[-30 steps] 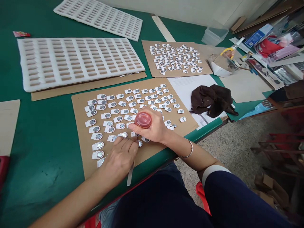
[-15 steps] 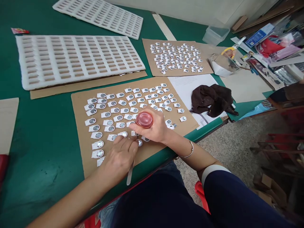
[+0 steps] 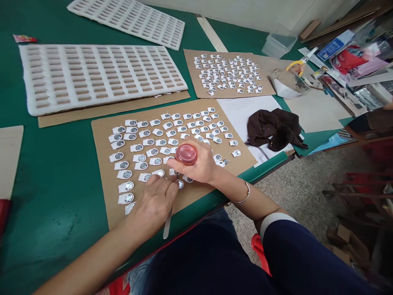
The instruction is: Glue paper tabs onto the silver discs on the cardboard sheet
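My right hand (image 3: 201,166) is closed round a small reddish bottle (image 3: 186,154), held upside down with its base up, over the near cardboard sheet (image 3: 101,192). That sheet carries several rows of small white tags with round silver discs (image 3: 139,158). My left hand (image 3: 153,205) rests on the sheet's near edge, fingers curled on a thin pale stick (image 3: 167,225) that juts toward me; its fingertips press by a disc just under the bottle.
A second cardboard sheet (image 3: 192,88) with several smaller tagged discs lies farther back. Two white foam trays (image 3: 92,78) (image 3: 129,20) lie at the left and back. A dark brown cloth (image 3: 273,129), papers, a clear plastic box (image 3: 278,45) and clutter sit at the right. The table edge runs diagonally before me.
Both hands stay at the same spot on the near sheet; only the view has shifted slightly.
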Demonstrator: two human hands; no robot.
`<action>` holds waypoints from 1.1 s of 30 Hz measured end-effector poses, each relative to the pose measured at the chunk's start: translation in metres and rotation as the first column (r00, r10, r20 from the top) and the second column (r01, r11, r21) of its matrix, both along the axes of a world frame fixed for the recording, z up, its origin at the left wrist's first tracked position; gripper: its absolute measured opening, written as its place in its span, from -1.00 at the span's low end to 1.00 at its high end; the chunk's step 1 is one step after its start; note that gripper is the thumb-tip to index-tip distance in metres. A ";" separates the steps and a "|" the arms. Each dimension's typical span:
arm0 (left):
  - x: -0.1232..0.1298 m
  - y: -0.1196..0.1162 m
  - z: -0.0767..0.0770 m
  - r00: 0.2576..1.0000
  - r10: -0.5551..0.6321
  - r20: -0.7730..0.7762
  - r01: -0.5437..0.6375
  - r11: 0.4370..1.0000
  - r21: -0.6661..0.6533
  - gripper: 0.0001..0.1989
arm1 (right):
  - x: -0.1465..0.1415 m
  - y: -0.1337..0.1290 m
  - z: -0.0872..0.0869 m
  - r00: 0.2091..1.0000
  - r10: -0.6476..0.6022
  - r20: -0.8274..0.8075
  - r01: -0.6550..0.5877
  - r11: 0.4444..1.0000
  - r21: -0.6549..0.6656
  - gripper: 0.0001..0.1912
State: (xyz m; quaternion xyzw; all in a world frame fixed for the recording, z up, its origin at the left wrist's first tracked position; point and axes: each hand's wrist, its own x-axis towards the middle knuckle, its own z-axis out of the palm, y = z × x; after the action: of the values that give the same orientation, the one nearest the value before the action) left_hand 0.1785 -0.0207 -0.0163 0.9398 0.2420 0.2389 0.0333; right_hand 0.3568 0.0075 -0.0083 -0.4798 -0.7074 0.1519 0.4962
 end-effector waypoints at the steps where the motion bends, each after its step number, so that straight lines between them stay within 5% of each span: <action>1: 0.000 0.000 0.000 1.000 0.000 0.003 0.000 1.000 0.001 -0.84 | 0.000 0.000 0.000 1.000 0.000 0.004 0.000 1.000 -0.001 -0.72; 13: -0.006 0.003 -0.011 0.999 0.022 0.028 -0.019 0.993 -0.114 -0.83 | 0.000 0.000 -0.001 1.000 0.002 0.002 -0.002 1.000 0.011 -0.74; 18: -0.006 0.010 -0.001 0.988 0.053 0.148 -0.017 0.972 -0.235 -0.89 | 0.000 0.000 -0.002 1.000 -0.006 0.005 0.006 1.000 0.014 -0.73; 24: -0.011 0.015 0.004 0.972 0.157 0.174 -0.047 0.857 -0.514 -0.90 | 0.000 -0.002 0.000 1.000 -0.005 0.027 0.005 1.000 -0.029 -0.70; 33: -0.013 0.019 0.004 0.957 0.269 0.110 -0.129 0.734 -0.667 -0.90 | -0.001 -0.002 0.004 1.000 0.014 0.005 -0.013 0.999 -0.042 -0.69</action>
State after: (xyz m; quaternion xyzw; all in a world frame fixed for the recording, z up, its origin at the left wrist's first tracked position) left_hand 0.1656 -0.0014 -0.0125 0.8084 0.4051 0.2343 0.3571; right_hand 0.3563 0.0057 -0.0041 -0.4857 -0.7088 0.1687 0.4830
